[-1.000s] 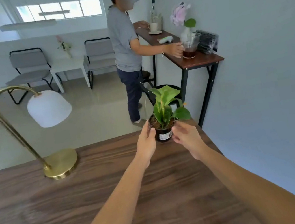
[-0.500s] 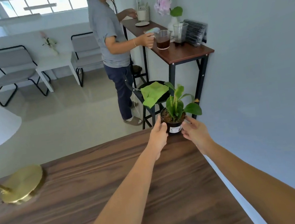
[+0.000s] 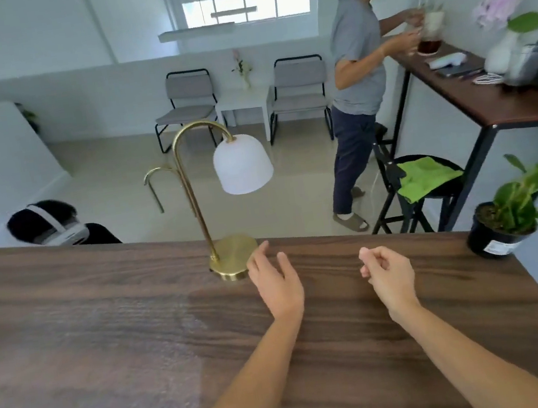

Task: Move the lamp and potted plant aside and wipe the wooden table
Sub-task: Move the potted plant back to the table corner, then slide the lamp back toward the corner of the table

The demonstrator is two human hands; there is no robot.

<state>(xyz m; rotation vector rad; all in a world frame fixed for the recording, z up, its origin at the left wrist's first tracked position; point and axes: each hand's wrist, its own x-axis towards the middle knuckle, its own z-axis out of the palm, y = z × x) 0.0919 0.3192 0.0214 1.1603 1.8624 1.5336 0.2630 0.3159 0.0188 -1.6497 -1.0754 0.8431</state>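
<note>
The near and left edges of the dark walnut-grained wooden bench [image 3: 115, 346] are cut off by the frame, and both forearms are cropped at the bottom. One brass gooseneck lamp with a white dome shade [image 3: 233, 257] is seen at the far edge near the middle. One small green potted plant in a black plastic pot [image 3: 493, 234] is set at the far right corner. Two hands are counted. The left hand [image 3: 276, 280] is held open, fingers spread, its fingertips overlapping the lamp's round base; contact cannot be confirmed. The right hand [image 3: 387, 270] is loosely curled and empty, held over the bench, well apart from the plant.
</note>
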